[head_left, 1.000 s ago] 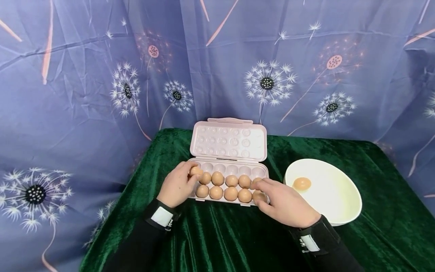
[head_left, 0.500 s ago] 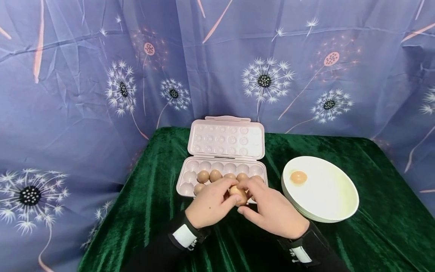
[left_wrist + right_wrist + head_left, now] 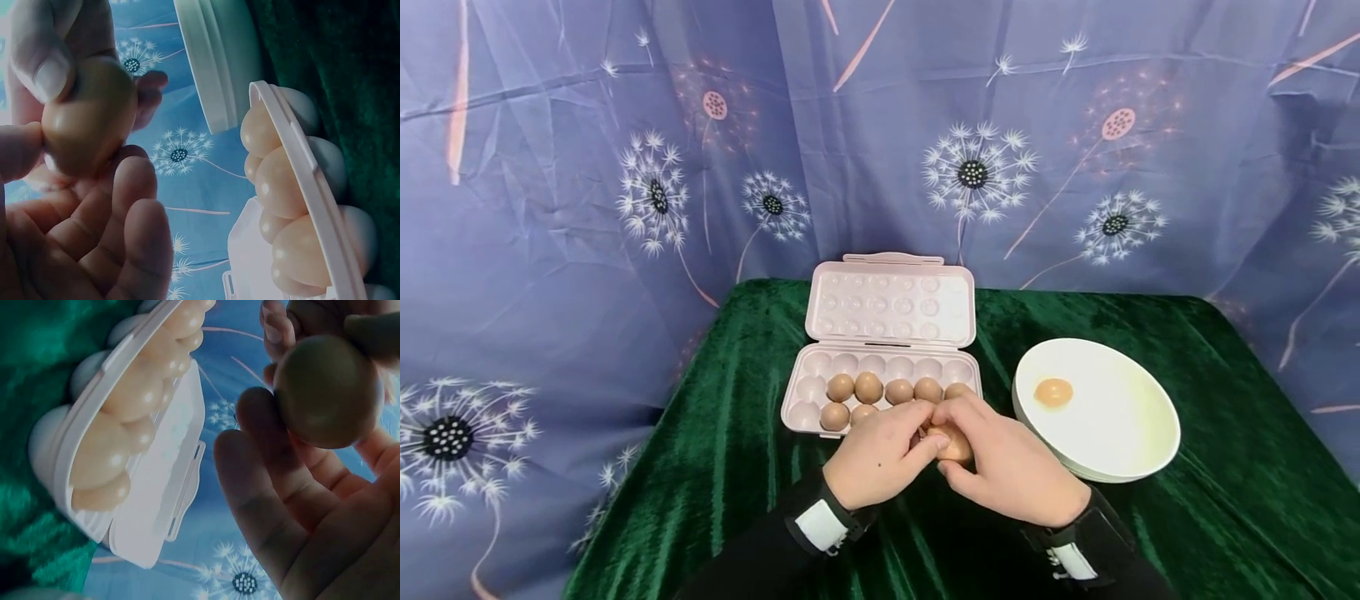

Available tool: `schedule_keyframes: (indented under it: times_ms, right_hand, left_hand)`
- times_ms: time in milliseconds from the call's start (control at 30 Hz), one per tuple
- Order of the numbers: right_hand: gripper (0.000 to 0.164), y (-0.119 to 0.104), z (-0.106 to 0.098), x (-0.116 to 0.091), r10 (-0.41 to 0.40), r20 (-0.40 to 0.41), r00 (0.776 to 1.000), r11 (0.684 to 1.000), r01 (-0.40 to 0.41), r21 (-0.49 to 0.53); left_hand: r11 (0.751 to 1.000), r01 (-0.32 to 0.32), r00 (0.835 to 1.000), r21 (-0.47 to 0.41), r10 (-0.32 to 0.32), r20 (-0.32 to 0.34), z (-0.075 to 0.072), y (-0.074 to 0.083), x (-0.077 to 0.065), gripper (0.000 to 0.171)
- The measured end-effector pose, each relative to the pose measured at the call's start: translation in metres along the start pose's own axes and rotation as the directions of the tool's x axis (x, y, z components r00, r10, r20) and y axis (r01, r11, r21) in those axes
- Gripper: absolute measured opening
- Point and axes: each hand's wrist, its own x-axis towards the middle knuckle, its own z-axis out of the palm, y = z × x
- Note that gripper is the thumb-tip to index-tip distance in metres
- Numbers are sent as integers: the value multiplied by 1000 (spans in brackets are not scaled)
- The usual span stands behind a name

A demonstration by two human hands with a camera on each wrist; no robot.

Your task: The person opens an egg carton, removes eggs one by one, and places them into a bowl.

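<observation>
A brown egg [image 3: 955, 446] is held between my two hands, above the front right of the pink egg carton [image 3: 805, 425]. My left hand [image 3: 880, 454] pinches the egg from the left with thumb and fingers. From the right, my right hand [image 3: 1015, 462] grips the same egg [image 3: 328, 390], its thumb on the shell in the left wrist view. Several brown eggs [image 3: 868, 388] sit in the carton cups. Both hands cover part of the front row. The carton's lid [image 3: 891, 304] stands open at the back.
To the right stands a white bowl [image 3: 1120, 433] with a yolk [image 3: 1054, 392] and clear egg white in it. Green velvet cloth [image 3: 737, 467] covers the table. A blue dandelion-print curtain [image 3: 865, 158] hangs behind.
My left hand has taken an egg from the carton's left column and brought it right to my right hand. Both hands now hold it, drawn slightly further right.
</observation>
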Motion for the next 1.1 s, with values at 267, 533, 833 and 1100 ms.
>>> schedule_keyframes:
  times_ms: [267, 533, 833, 1100]
  right_hand:
    - [41, 18, -24, -10, 52, 48, 998, 998, -50, -32]
    - [30, 68, -68, -28, 225, 154, 962, 962, -194, -192]
    - [10, 121, -90, -43, 380, 389, 839, 920, -303, -247]
    - [18, 138, -90, -43, 415, 527, 741, 910, -328, -256]
  left_hand:
    - [999, -33, 999, 38, 33, 0, -2, -5, 2, 18]
    - [999, 43, 999, 26, -43, 7, -8, -18, -3, 19]
    - [991, 103, 995, 87, -103, -9, -11, -30, -11, 14]
    - [989, 99, 995, 110, -94, -42, -8, -35, -12, 11]
